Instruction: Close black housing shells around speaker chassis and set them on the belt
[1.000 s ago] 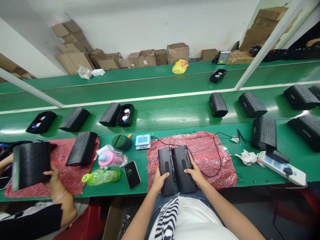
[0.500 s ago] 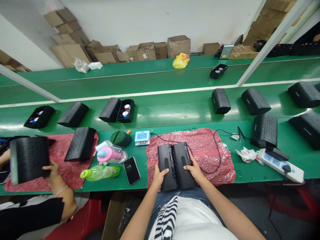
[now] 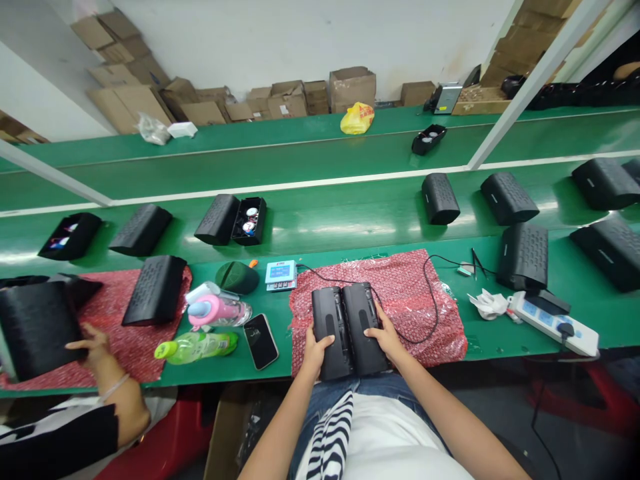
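Two long black plastic cases stand side by side at the table's front edge, almost touching along their inner sides. My left hand (image 3: 316,348) grips the left case (image 3: 331,333) from its outer side, thumb lying on top. Around the outer side of the right case (image 3: 363,323) my right hand (image 3: 385,335) is closed, its thumb also on the upper face. Fingers under both cases are hidden. Behind them lies red bubble wrap (image 3: 410,293), crossed by a black cable. A small meter with a blue screen (image 3: 281,275) sits at the wrap's left corner.
Left of me are a phone (image 3: 261,341), a green bottle (image 3: 200,347) and a pink bottle (image 3: 220,311). A co-worker's hand (image 3: 95,347) holds another black case (image 3: 37,327). A power strip (image 3: 555,323) and crumpled tissue (image 3: 487,305) lie right. More cases line the belt (image 3: 340,210).
The view has shifted slightly. My hands keep the same hold on the two cases. The co-worker's case has moved to the left.
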The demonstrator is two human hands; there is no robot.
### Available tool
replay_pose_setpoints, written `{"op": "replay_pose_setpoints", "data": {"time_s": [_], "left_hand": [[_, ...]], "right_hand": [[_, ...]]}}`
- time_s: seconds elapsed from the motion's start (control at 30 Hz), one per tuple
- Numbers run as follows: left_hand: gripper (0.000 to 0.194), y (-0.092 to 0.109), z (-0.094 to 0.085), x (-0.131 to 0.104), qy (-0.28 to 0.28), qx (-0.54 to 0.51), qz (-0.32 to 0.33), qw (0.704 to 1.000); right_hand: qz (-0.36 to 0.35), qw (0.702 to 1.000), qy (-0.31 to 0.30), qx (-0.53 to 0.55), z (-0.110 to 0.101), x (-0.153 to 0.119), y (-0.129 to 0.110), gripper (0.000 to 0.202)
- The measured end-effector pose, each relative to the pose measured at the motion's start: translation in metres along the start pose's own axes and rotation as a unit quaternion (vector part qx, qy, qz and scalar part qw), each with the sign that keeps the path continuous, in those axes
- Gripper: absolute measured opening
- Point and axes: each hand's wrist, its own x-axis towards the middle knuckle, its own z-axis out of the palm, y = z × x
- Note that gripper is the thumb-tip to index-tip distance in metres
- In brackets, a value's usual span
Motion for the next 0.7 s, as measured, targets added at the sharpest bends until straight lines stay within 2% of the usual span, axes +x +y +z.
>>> {"op": "replay_pose_setpoints", "data": {"time_s": [0.27, 0.7], "left_hand": [[0.071, -0.001, -0.0008, 0.0012, 0.009, 0.008, -0.008, 1.0], [0.068, -0.0052, -0.0028, 0.0047, 0.005, 0.013, -0.004, 1.0]], "right_hand": [[0.002, 1.0, -0.002, 0.012, 0.0023, -0.0011, -0.0037, 0.085], [-0.018, 1.0, -0.001, 0.002, -0.0001, 0.0022, 0.0051, 0.085]]}}
